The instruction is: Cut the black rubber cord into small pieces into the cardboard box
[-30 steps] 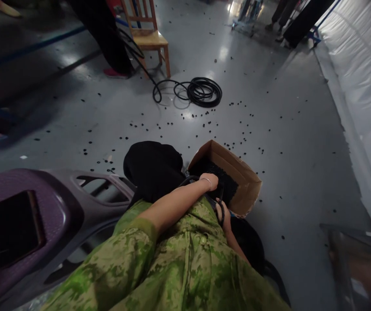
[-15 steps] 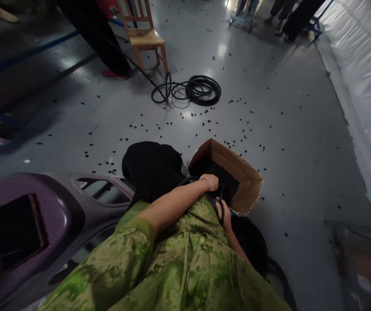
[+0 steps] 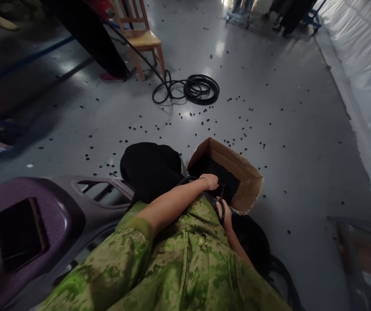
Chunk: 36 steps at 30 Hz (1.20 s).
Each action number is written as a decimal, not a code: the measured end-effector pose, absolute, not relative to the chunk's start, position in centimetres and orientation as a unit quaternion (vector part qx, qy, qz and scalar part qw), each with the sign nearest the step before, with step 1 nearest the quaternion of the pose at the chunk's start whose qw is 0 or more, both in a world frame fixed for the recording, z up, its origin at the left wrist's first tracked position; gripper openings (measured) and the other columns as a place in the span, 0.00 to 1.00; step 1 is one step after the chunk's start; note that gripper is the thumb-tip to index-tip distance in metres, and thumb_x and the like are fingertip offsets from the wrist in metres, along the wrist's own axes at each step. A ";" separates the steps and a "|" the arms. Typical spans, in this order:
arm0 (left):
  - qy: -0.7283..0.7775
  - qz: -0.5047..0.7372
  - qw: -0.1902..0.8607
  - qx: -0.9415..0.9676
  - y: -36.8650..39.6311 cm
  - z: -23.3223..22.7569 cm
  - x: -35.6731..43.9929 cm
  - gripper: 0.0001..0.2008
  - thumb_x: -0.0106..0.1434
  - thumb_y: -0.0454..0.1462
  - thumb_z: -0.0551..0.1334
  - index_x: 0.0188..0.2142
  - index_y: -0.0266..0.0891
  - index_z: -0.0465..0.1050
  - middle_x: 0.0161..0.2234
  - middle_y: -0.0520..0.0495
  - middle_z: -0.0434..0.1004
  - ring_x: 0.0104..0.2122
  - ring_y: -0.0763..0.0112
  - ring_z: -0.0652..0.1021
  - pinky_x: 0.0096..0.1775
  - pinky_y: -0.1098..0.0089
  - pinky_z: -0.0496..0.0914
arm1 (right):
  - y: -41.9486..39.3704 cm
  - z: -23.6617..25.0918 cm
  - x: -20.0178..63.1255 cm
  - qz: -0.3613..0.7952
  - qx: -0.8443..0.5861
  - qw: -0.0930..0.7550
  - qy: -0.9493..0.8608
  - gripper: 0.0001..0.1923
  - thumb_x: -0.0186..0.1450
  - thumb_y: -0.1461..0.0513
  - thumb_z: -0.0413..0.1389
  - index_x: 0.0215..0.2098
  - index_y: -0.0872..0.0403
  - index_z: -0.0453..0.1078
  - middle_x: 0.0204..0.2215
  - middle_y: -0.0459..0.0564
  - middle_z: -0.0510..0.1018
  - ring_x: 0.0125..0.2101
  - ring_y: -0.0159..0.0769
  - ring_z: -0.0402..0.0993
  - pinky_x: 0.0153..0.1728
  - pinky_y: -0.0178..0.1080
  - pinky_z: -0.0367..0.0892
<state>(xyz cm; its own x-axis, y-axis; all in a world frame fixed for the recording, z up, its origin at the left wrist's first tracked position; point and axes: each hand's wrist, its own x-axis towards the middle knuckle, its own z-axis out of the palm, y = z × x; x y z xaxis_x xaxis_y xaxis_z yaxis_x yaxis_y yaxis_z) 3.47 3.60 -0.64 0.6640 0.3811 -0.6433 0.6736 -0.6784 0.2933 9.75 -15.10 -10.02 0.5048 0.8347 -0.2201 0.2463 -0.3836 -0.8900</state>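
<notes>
My left hand [image 3: 210, 182], with a thin bracelet at the wrist, is closed over the near side of an open cardboard box [image 3: 248, 188]. A black hose [image 3: 188, 179] runs under my left forearm to the fist, which is shut on it. Just below, my right hand [image 3: 226, 213] is wrapped round black-handled scissors [image 3: 222, 211], their blades pointing up toward the left fist and hard to make out. Small black cut pieces [image 3: 229, 176] fill the bottom of the box. The hose's end is hidden.
Coiled black hose [image 3: 202, 89] lies on the grey floor ahead, among scattered black pieces. A wooden chair [image 3: 144, 39] and a standing person's leg [image 3: 107, 54] are beyond. At left, a phone [image 3: 20, 233] rests on a purple plastic stool [image 3: 54, 203]. White sheeting [image 3: 363, 56] borders the right.
The hose stretch by the chair has shifted and its loose loops have changed shape. My view has tilted slightly. Both hands keep nearly the same place and grip.
</notes>
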 end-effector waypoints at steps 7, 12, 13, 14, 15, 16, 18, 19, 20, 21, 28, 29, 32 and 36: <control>0.294 -0.281 0.268 0.874 3.8 -0.8 3.4 0.21 0.65 0.42 0.51 0.49 0.33 0.73 0.50 0.35 0.73 0.50 0.57 0.73 0.47 0.63 0.69 | -15.2 -10.5 10.0 0.374 -0.750 0.429 -0.337 0.26 0.59 0.49 0.52 0.47 0.59 0.71 0.42 0.56 0.78 0.40 0.41 0.73 0.43 0.40 0.65; 0.286 -0.285 0.263 0.876 3.8 -0.7 3.5 0.21 0.65 0.42 0.51 0.49 0.32 0.73 0.50 0.34 0.73 0.50 0.55 0.73 0.47 0.63 0.70 | -15.0 -10.4 10.0 0.363 -0.750 0.418 -0.360 0.24 0.60 0.50 0.51 0.45 0.59 0.71 0.40 0.56 0.78 0.40 0.41 0.74 0.43 0.39 0.65; 0.286 -0.285 0.262 0.876 3.8 -0.6 3.5 0.21 0.65 0.42 0.51 0.49 0.31 0.73 0.50 0.34 0.73 0.50 0.55 0.73 0.46 0.63 0.70 | -15.0 -10.4 10.0 0.357 -0.753 0.416 -0.364 0.23 0.61 0.50 0.50 0.44 0.59 0.72 0.40 0.56 0.78 0.39 0.41 0.74 0.42 0.39 0.66; 0.287 -0.286 0.262 0.876 3.8 -0.6 3.5 0.21 0.65 0.42 0.51 0.49 0.31 0.74 0.50 0.34 0.73 0.50 0.55 0.73 0.47 0.63 0.70 | -14.9 -10.5 10.0 0.351 -0.756 0.413 -0.367 0.23 0.61 0.50 0.50 0.43 0.59 0.72 0.39 0.56 0.79 0.39 0.41 0.74 0.42 0.39 0.66; 0.287 -0.287 0.262 0.875 3.8 -0.5 3.5 0.21 0.65 0.41 0.51 0.49 0.31 0.74 0.50 0.34 0.73 0.50 0.55 0.73 0.47 0.63 0.70 | -14.9 -10.6 10.0 0.344 -0.759 0.411 -0.370 0.23 0.60 0.50 0.50 0.42 0.59 0.72 0.37 0.56 0.79 0.38 0.41 0.74 0.41 0.39 0.66; 0.288 -0.287 0.263 0.875 3.8 -0.5 3.5 0.21 0.65 0.41 0.51 0.49 0.31 0.74 0.50 0.34 0.72 0.50 0.55 0.73 0.47 0.63 0.70 | -14.8 -10.7 9.9 0.339 -0.761 0.410 -0.373 0.24 0.60 0.50 0.49 0.42 0.60 0.72 0.36 0.55 0.79 0.38 0.41 0.74 0.41 0.39 0.66; 0.292 -0.283 0.264 0.875 3.9 -0.5 3.4 0.21 0.65 0.42 0.51 0.49 0.31 0.73 0.50 0.34 0.72 0.50 0.55 0.73 0.47 0.63 0.70 | -14.7 -11.0 9.9 0.324 -0.764 0.409 -0.380 0.24 0.60 0.49 0.49 0.41 0.60 0.72 0.35 0.56 0.79 0.37 0.41 0.75 0.40 0.38 0.66; 0.296 -0.281 0.263 0.874 3.9 -0.6 3.4 0.21 0.65 0.42 0.52 0.49 0.32 0.73 0.50 0.35 0.72 0.50 0.56 0.73 0.47 0.63 0.70 | -14.7 -11.2 9.8 0.316 -0.766 0.408 -0.382 0.25 0.60 0.49 0.48 0.41 0.60 0.73 0.35 0.56 0.79 0.37 0.41 0.75 0.40 0.38 0.67; 0.299 -0.280 0.263 0.874 3.9 -0.7 3.4 0.21 0.64 0.42 0.52 0.49 0.32 0.73 0.50 0.35 0.73 0.50 0.56 0.73 0.47 0.63 0.70 | -14.6 -11.3 9.8 0.308 -0.769 0.407 -0.385 0.25 0.60 0.49 0.48 0.41 0.60 0.73 0.35 0.56 0.79 0.37 0.41 0.75 0.40 0.38 0.67; 0.301 -0.279 0.262 0.873 3.9 -0.8 3.3 0.21 0.64 0.42 0.52 0.48 0.32 0.74 0.50 0.35 0.73 0.50 0.56 0.73 0.47 0.64 0.70 | -14.6 -11.4 9.7 0.302 -0.772 0.405 -0.387 0.26 0.60 0.49 0.48 0.41 0.61 0.73 0.35 0.57 0.79 0.37 0.41 0.75 0.40 0.38 0.67; 0.309 -0.279 0.261 0.871 4.1 -1.5 3.4 0.20 0.64 0.43 0.52 0.47 0.33 0.74 0.49 0.34 0.73 0.50 0.57 0.73 0.48 0.63 0.69 | -14.4 -11.9 9.8 0.294 -0.778 0.385 -0.400 0.29 0.60 0.48 0.48 0.44 0.63 0.72 0.32 0.57 0.79 0.34 0.40 0.75 0.36 0.37 0.67; 0.309 -0.275 0.262 0.872 4.1 -1.5 3.4 0.20 0.64 0.43 0.53 0.47 0.34 0.74 0.49 0.35 0.73 0.50 0.57 0.73 0.48 0.63 0.69 | -14.4 -11.9 9.8 0.295 -0.778 0.384 -0.399 0.28 0.60 0.48 0.48 0.44 0.63 0.72 0.33 0.57 0.79 0.34 0.40 0.75 0.37 0.37 0.67; 0.311 -0.271 0.264 0.872 4.0 -1.4 3.4 0.20 0.64 0.43 0.52 0.48 0.33 0.74 0.49 0.34 0.74 0.49 0.57 0.74 0.47 0.64 0.69 | -14.6 -11.7 9.9 0.300 -0.778 0.387 -0.393 0.27 0.60 0.48 0.48 0.45 0.61 0.72 0.35 0.57 0.79 0.36 0.41 0.75 0.39 0.38 0.67; 0.318 -0.268 0.268 0.869 3.8 -1.1 3.5 0.20 0.64 0.42 0.53 0.48 0.32 0.74 0.48 0.33 0.74 0.49 0.55 0.74 0.46 0.62 0.70 | -14.9 -11.0 10.0 0.309 -0.768 0.398 -0.395 0.25 0.61 0.49 0.49 0.47 0.59 0.70 0.41 0.56 0.78 0.41 0.41 0.74 0.43 0.41 0.66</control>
